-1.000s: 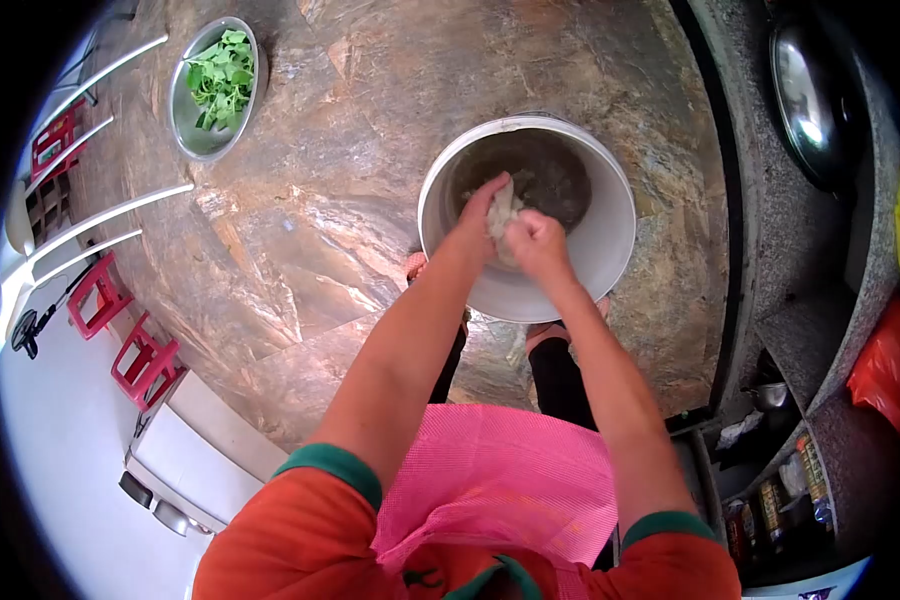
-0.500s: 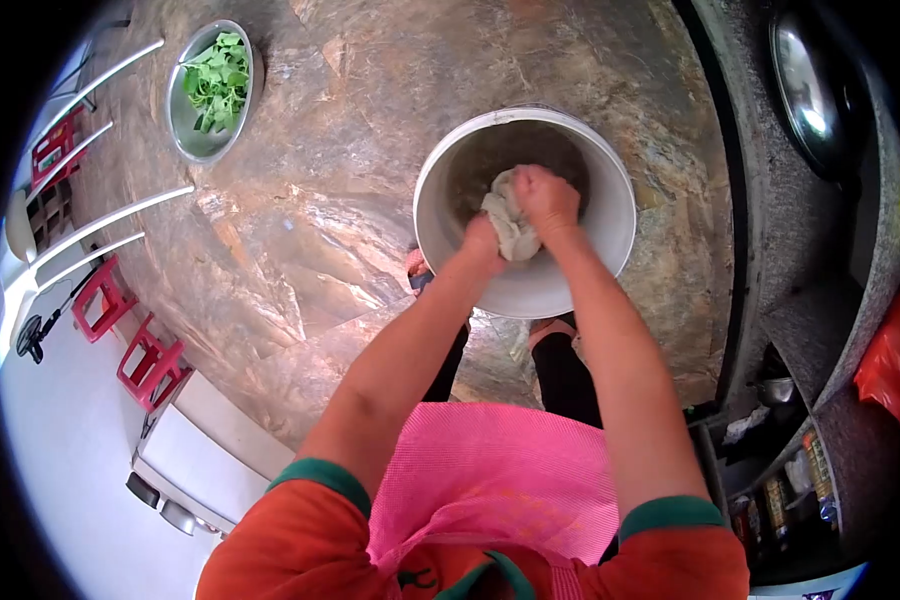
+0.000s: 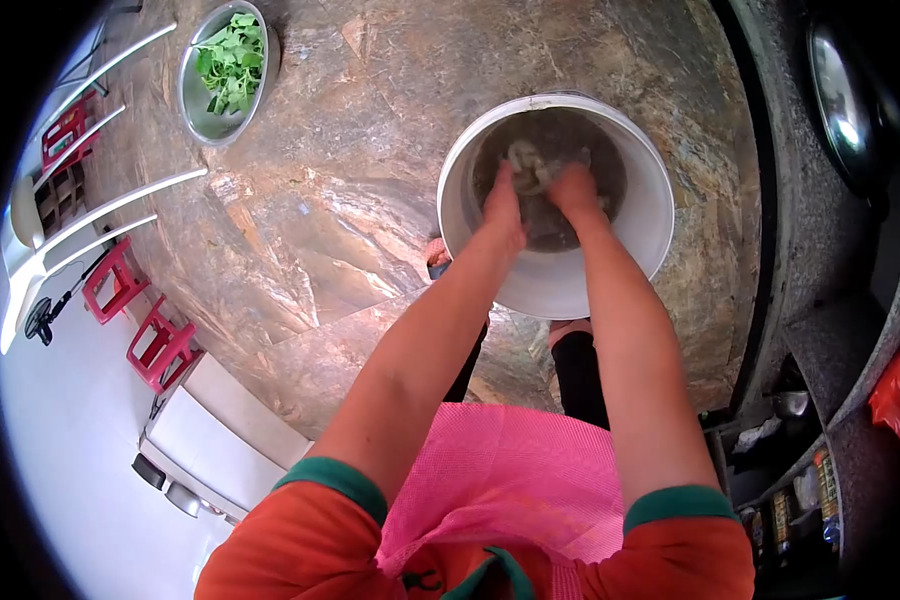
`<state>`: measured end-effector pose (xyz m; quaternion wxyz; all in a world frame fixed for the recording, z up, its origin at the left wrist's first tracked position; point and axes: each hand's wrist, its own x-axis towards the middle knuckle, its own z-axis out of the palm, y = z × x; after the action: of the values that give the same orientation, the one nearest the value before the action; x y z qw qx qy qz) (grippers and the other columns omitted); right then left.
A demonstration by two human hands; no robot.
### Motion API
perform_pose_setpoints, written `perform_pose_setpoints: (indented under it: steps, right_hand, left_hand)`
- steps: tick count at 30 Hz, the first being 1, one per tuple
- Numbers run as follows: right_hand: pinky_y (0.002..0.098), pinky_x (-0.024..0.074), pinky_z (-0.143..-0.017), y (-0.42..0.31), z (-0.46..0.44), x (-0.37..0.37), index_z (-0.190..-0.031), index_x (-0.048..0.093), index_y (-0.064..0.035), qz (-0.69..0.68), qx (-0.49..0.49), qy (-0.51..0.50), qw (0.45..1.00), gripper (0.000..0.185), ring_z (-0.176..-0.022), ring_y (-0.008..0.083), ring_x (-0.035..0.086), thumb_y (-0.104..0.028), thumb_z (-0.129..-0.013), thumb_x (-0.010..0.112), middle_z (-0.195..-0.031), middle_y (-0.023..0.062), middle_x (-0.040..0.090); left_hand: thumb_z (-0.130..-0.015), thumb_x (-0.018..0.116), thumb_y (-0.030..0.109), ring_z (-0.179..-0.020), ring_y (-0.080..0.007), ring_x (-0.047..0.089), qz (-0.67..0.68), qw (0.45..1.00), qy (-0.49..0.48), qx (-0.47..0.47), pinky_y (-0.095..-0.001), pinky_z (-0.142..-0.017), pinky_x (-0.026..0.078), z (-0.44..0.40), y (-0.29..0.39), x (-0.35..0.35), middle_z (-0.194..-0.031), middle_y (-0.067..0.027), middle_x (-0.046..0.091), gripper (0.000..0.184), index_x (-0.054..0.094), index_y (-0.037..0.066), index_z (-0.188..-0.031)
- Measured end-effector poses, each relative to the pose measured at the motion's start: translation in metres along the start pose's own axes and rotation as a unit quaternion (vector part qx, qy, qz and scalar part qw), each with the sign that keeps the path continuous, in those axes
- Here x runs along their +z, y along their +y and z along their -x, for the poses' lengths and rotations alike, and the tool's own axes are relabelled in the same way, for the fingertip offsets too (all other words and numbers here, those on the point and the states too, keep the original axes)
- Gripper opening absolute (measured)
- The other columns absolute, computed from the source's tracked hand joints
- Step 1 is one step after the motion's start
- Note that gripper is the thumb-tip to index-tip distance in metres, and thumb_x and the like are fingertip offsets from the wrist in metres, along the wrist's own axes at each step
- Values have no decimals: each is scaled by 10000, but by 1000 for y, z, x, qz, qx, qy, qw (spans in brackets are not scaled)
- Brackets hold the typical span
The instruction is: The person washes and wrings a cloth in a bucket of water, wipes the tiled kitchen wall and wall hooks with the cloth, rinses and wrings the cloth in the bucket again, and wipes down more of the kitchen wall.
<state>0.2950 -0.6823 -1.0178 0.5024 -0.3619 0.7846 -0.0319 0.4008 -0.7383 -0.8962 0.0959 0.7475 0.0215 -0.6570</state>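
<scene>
A white bucket [image 3: 555,290] stands on the floor in front of my feet, with murky water inside. Both my hands reach down into it. A pale, wet cloth [image 3: 526,165] lies between them at the water. My left hand [image 3: 504,205] is at the cloth's left side, its fingers partly hidden and blurred. On the right side, my right hand [image 3: 573,188] touches the cloth's edge, and its fingertips are hidden in the dark water. Whether either hand grips the cloth cannot be made out.
A metal bowl [image 3: 202,118] of green leaves [image 3: 232,65] sits on the stone-patterned floor at upper left. Pink stools [image 3: 160,345] and a white table [image 3: 210,450] are at left. Grey shelving [image 3: 830,350] with a metal lid [image 3: 845,105] runs along the right.
The cloth, held bunched between both hands half a second ago, is now lower, in the water. My hands have moved apart. The view has shifted slightly, so the bucket appears further right.
</scene>
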Motion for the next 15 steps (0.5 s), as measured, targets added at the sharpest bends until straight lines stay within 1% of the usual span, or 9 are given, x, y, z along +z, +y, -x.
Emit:
perform_pose_setpoints:
  steps: [1,3,5,8,10,11,13,14,15]
  right_hand:
    - [423,476,-866,-13,19,-14,-1037,640,-73,-37,-58,40,997,433,-1002,371,578,-268,-655,699,-1088,202,592]
    - [404,487,-829,-43,71,-45,-979,659,-60,-99,-175,121,972,391,-936,358,606,-222,-625,693,-983,196,630]
    - [431,477,-802,-68,115,-72,-945,641,-24,-97,-215,70,969,389,-959,376,586,-203,-602,685,-1010,201,618]
    - [416,469,-811,-82,158,-91,-892,620,-13,-139,-238,66,959,351,-962,369,579,-202,-604,686,-999,191,614]
    - [390,460,-828,-87,169,-92,-935,597,-19,-210,-197,21,957,378,-945,324,587,-208,-626,703,-950,162,614]
    - [377,456,-837,-88,174,-92,-957,585,-22,-246,-175,-3,953,392,-936,301,590,-212,-637,711,-925,148,614]
    - [354,444,-852,-84,166,-79,-1078,536,-49,-430,-96,-15,898,478,-942,254,574,-219,-673,723,-958,122,592]
    - [342,438,-860,-83,161,-74,-1139,511,-62,-516,-57,-20,855,524,-944,230,566,-223,-690,730,-975,109,581]
    - [336,439,-856,-88,161,-78,-1177,478,-73,-520,-52,19,852,556,-957,219,552,-223,-704,728,-1009,109,564]
  left_hand:
    - [-893,477,478,-1208,-276,460,-5,1000,10,-21,-492,-1022,323,3,3,4,-1317,-109,485,543,426,148,-1322]
    - [-889,491,461,-1128,-295,521,106,983,-146,-40,-493,-992,374,-2,9,4,-1250,-129,534,508,477,126,-1271]
    - [-880,518,433,-982,-331,602,165,954,-248,-22,-502,-920,451,-21,6,1,-1125,-163,604,466,547,72,-1174]
    - [-858,575,376,-907,-298,620,92,938,-327,-68,-440,-847,494,17,16,-13,-1000,-131,639,366,579,68,-1056]
    - [-875,550,349,-921,-294,619,36,937,-337,-87,-424,-854,493,26,13,-20,-1008,-135,637,328,587,65,-1035]
    - [-883,535,338,-927,-294,618,71,926,-359,-92,-419,-851,496,27,8,-23,-1015,-141,634,326,584,61,-1048]
    - [-900,503,316,-938,-293,616,142,899,-403,-99,-409,-844,503,25,-7,-27,-1028,-152,630,325,577,52,-1073]
    - [-908,475,299,-950,-282,617,234,897,-363,-93,-401,-845,507,26,-18,-28,-1056,-161,618,356,552,34,-1132]
    - [-905,479,295,-959,-279,616,220,919,-327,-29,-399,-851,506,37,-20,-25,-1074,-159,611,363,545,32,-1146]
